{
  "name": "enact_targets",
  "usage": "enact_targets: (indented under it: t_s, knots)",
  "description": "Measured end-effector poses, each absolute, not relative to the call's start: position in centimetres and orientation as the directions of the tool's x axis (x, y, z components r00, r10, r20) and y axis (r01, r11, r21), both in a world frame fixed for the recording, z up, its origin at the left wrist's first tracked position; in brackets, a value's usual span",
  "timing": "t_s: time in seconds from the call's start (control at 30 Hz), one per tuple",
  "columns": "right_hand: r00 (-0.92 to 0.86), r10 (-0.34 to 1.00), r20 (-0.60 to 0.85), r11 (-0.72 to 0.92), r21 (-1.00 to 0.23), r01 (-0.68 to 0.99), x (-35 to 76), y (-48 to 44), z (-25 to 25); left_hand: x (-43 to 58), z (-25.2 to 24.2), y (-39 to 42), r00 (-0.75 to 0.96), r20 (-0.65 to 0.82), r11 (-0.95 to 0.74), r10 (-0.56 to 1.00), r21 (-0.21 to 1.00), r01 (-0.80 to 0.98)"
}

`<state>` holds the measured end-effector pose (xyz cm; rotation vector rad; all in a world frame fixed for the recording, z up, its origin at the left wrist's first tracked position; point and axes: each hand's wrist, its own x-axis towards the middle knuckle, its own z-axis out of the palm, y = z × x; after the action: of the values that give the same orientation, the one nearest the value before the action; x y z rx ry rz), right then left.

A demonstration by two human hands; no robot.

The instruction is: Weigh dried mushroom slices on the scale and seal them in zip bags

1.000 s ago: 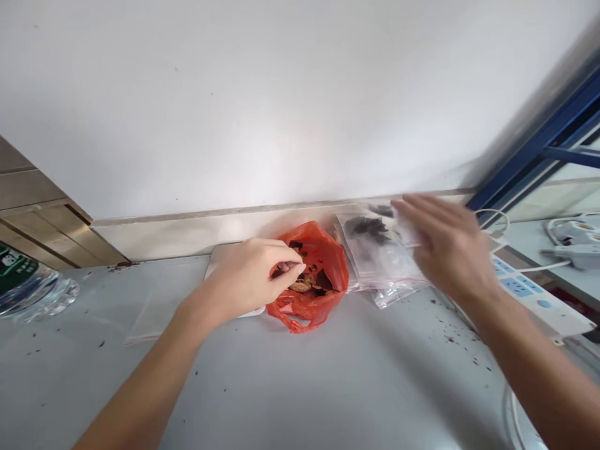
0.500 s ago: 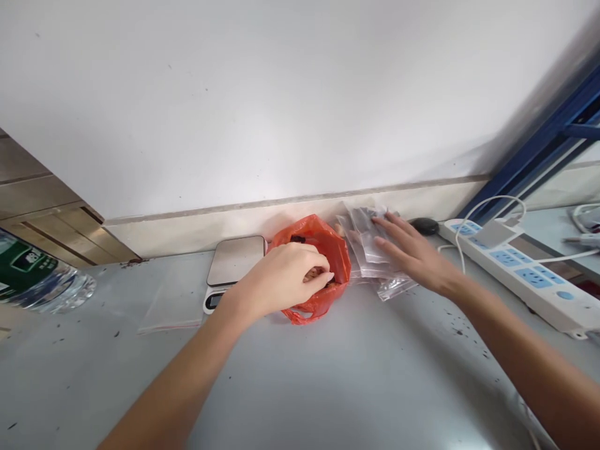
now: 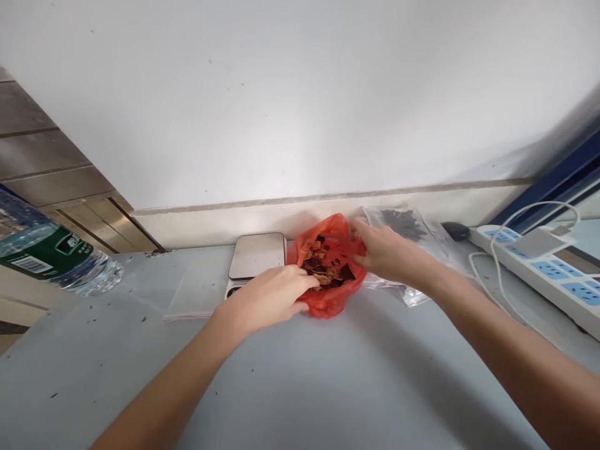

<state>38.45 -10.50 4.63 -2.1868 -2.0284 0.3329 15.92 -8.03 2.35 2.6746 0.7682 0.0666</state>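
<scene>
A red plastic bag point(image 3: 328, 308) stands with its mouth open between my hands. Inside it lie dry brown flakes point(image 3: 323, 262) that look like pieces of bark or leaf. My left hand point(image 3: 269, 297) holds the bag's near left rim, fingers over the edge and thumb outside. On the opposite side, my right hand point(image 3: 387, 250) grips the right rim between thumb and fingers. Just left of the bag is a small digital scale point(image 3: 257, 255), its display partly covered by my left hand. Clear zip bags point(image 3: 412, 225) lie behind my right hand, one with dark contents.
A flat clear zip bag point(image 3: 192, 297) lies left of the scale. Farther left is a large water bottle point(image 3: 51, 250) with a green label. On the right are a black mouse-like object point(image 3: 454, 230) and a white power strip point(image 3: 553, 270) with cables. A white wall point(image 3: 300, 112) rises behind.
My left hand has come out of the bag's mouth to its left rim. My right hand has moved left from the clear bags to the red bag's right rim. The view has shifted left.
</scene>
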Motion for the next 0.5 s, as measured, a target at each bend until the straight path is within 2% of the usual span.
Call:
enact_targets:
  t_s: [0.1, 0.2, 0.27, 0.37, 0.43, 0.5]
  knots:
    - [0.093, 0.996, -0.012, -0.091, -0.347, 0.934, 38.3, -9.8, 5.3, 15.8, 1.8, -7.6, 0.851, 0.03, -0.823, 0.525, 0.272, 0.498]
    - [0.188, 0.975, 0.118, -0.116, -0.452, 0.885, 38.8, -9.5, 6.2, 15.6, 2.5, -7.1, 0.764, 0.25, -0.797, 0.594, 0.311, 0.518]
    - [0.184, 0.973, 0.142, -0.112, -0.409, 0.906, 39.0, -9.6, 6.5, 15.4, 2.9, -7.1, 0.745, 0.299, -0.796, 0.597, 0.341, 0.5]
    - [0.145, 0.968, 0.205, -0.094, -0.24, 0.966, 38.3, -10.3, 6.6, 15.2, 2.8, -7.6, 0.848, 0.192, -0.831, 0.494, 0.392, 0.395]
    - [0.092, 0.966, 0.243, -0.047, -0.185, 0.982, 37.3, -10.9, 6.5, 15.1, 2.4, -8.1, 0.892, 0.153, -0.838, 0.425, 0.44, 0.324]
    - [0.004, 0.995, 0.099, 0.017, -0.212, 0.977, 36.3, -11.3, 6.5, 14.9, 2.0, -8.4, 0.886, 0.207, -0.842, 0.415, 0.458, 0.287]
